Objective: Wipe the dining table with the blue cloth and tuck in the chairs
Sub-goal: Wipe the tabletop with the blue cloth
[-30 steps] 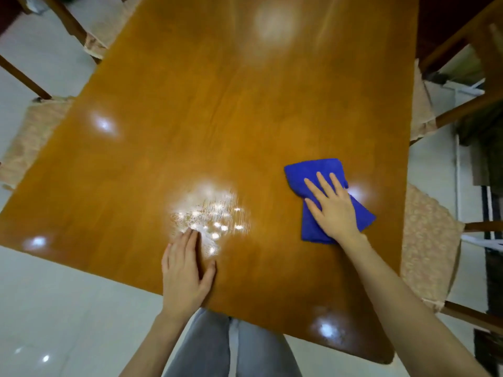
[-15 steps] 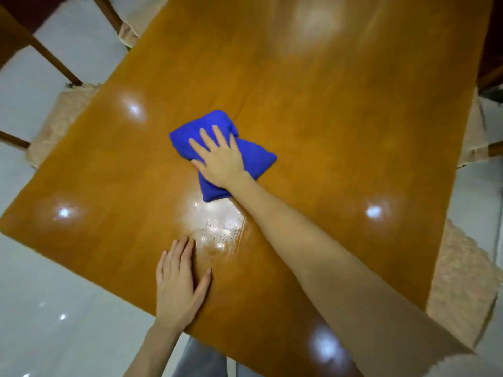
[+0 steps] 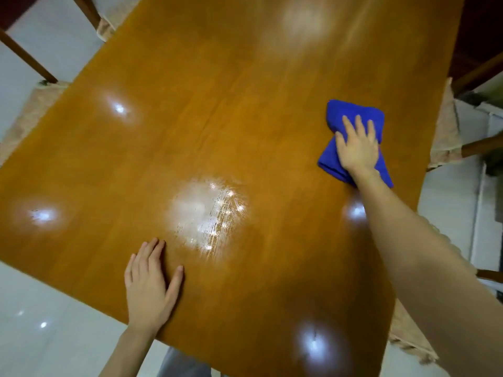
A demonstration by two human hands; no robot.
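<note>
Grey trouser legs (image 3: 185,363) show at the bottom edge, just below the near side of the table (image 3: 217,118). The left hand (image 3: 149,289) rests palm down on the table close to that near edge. Its fingers are straight and held together and the thumb is spread out to the side. It holds nothing and only touches the wood.

Just past its fingertips lies a pale, streaky patch (image 3: 206,213) on the shiny top, with bright spots of lamp glare around it. The right forearm reaches out over the right part of the table.

The right hand (image 3: 358,148) lies flat on top of the blue cloth (image 3: 353,111). Its fingers are straight and a little spread, pressing the cloth down onto the wood rather than gripping it. The cloth is bunched into a thick fold. It pokes out beyond the fingertips and behind the wrist, and it sits near the right edge of the table, about halfway along.

On the right, the padded seat of the near right chair (image 3: 408,341) sticks out from under the table edge. The far right chair (image 3: 446,126) stands further along that side, its seat partly under the top. On the left, the left chair (image 3: 27,115) shows its seat beside the table edge, and the far left chair (image 3: 109,23) sits beyond it. A pale, glossy floor (image 3: 40,322) lies around the table.
</note>
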